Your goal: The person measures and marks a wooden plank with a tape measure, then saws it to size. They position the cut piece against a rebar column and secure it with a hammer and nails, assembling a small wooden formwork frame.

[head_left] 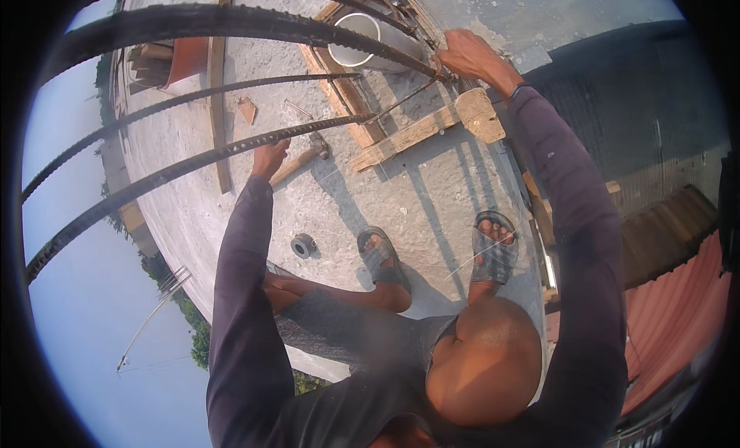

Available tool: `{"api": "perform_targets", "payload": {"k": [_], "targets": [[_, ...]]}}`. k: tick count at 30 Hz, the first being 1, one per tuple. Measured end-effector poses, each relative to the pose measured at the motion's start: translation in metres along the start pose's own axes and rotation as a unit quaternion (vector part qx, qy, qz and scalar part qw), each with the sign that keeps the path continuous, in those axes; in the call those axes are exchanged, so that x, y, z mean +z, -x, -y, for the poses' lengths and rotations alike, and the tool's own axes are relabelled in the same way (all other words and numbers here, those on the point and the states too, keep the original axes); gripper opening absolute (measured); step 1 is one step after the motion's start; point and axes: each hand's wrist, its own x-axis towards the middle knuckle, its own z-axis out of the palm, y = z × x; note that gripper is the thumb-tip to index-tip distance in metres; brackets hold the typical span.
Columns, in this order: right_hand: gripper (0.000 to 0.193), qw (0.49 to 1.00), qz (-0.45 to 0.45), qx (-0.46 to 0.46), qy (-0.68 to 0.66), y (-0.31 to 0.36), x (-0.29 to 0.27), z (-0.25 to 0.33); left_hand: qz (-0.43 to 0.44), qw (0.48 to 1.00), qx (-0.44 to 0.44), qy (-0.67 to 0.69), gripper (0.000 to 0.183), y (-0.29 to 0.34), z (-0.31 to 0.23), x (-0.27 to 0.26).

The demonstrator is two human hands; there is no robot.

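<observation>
My left hand [270, 159] is closed, just under the lowest long ridged rebar [231, 149]; whatever is in its fingers is hidden. Right beside it lies a hammer [294, 166] with a wooden handle, its metal head toward the wooden frame. At the frame's far right corner, my right hand [474, 59] has its fingers pinched together close to the rebar ends; what they grip is too small to make out. The wooden frame [412, 140] surrounds the bars on the concrete slab, its near board meeting a chunky block [479, 115]. A white pipe [375, 43] stands inside.
Several thick rebars sweep across the upper left. A dark ring-shaped object [303, 245] lies on the concrete slab [339, 209] near my feet. Timber [218, 101] and a wood scrap [247, 110] lie farther left. The slab drops off on the right, toward a red corrugated sheet [671, 317].
</observation>
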Motion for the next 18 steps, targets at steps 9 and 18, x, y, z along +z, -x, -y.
{"api": "perform_targets", "payload": {"k": [9,18], "targets": [[0.047,0.988,-0.032,0.138,-0.062,-0.013,0.012,-0.004,0.029,0.996,0.010,-0.089,0.032,0.034,0.058,-0.078],[0.038,0.955,-0.032,0.205,-0.212,0.013,0.001,0.002,-0.220,0.950,-0.062,0.212,0.034,0.116,0.216,-0.084]]}}
